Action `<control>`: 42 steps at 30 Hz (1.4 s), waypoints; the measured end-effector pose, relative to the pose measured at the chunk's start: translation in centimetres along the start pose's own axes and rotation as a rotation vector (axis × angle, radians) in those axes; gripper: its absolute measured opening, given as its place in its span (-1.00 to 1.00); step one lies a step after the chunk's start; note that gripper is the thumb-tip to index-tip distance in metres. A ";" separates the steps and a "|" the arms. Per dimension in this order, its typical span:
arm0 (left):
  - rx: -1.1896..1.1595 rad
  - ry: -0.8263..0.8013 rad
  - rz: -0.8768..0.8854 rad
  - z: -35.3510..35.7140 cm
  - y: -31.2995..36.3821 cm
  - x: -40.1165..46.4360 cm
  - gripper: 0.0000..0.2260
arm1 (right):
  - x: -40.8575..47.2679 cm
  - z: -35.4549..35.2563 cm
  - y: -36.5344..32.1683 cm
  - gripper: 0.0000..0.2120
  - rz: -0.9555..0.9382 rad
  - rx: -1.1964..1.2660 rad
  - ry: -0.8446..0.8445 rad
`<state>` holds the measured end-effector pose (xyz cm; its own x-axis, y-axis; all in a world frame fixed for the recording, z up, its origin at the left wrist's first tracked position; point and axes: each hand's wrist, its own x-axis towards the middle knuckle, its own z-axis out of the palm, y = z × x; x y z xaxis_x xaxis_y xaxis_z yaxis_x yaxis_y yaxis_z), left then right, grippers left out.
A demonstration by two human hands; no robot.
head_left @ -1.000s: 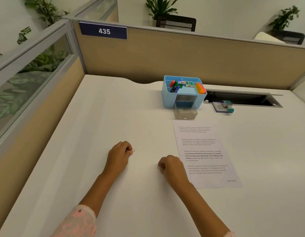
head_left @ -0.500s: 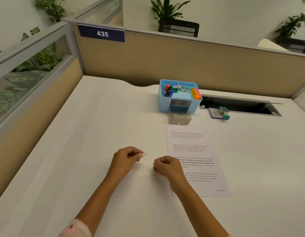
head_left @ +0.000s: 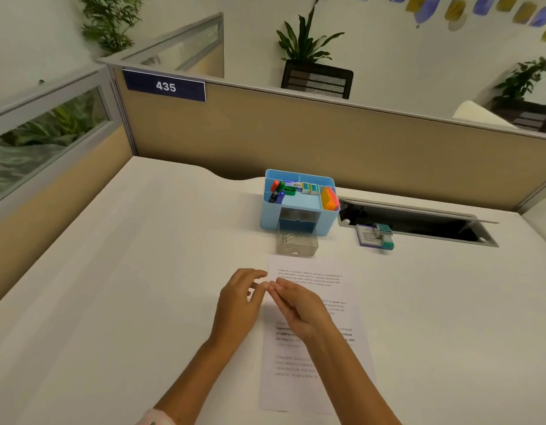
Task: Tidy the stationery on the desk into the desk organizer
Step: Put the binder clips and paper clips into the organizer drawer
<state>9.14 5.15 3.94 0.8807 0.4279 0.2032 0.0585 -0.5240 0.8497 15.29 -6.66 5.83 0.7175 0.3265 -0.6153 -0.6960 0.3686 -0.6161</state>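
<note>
Our left hand [head_left: 239, 302] and right hand [head_left: 299, 308] met fingertip to fingertip over the near end of the printed white paper sheet [head_left: 314, 348]; fingers were loosely extended, and we could not tell whether a paper clip sat between them. Beyond the sheet stood the clear plastic drawer [head_left: 297, 243], pulled out from the light blue plastic desk organizer [head_left: 299, 200]. All rested on the white desk [head_left: 127, 286] beneath the beige cubicle partition [head_left: 296, 133].
</note>
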 end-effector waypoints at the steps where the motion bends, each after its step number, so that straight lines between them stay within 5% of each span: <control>1: 0.060 0.007 0.010 0.4 -0.6 0.5 -0.80 | 0.6 0.0 -1.1 -0.84 -0.014 -0.028 0.007; 5: 0.341 -0.094 -0.022 1.6 -3.3 2.3 -0.69 | 3.8 0.8 -6.4 -0.84 -0.166 -0.278 0.067; 10: 0.527 -0.317 0.035 3.2 -5.4 3.6 -0.55 | 9.3 2.0 -11.8 -0.83 -0.454 -0.908 0.169; 15: 0.694 -0.345 0.097 3.9 -6.3 3.4 -0.50 | 13.4 2.1 -13.1 -0.81 -0.609 -1.603 -0.019; 19: 0.723 -0.346 0.095 3.9 -6.5 3.4 -0.50 | 15.1 2.0 -12.2 -0.77 -0.619 -1.888 -0.158; 22: 0.738 -0.347 0.090 3.9 -6.3 3.4 -0.51 | 15.2 1.4 -12.0 -0.77 -0.708 -1.796 -0.107; 26: 0.734 -0.359 0.074 3.9 -5.8 3.5 -0.45 | 13.0 0.1 -11.4 -0.87 -0.879 -1.292 0.144; 33: 0.716 -0.346 0.081 3.8 -5.7 3.5 -0.46 | 10.4 -1.9 -6.8 -0.92 -0.345 -0.504 0.329; 36: 0.726 -0.348 0.079 4.0 -5.5 3.6 -0.50 | 10.7 -1.4 -6.0 -0.93 -0.183 -0.354 0.279; 42: 0.759 -0.347 0.078 4.0 -6.0 3.6 -0.52 | 12.7 1.5 -7.0 -0.94 -0.187 -0.357 0.292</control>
<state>13.82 6.88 -2.34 0.9827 0.1845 -0.0188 0.1831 -0.9493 0.2557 29.30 -3.76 3.07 0.8292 0.0069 -0.5588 -0.5582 0.0600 -0.8275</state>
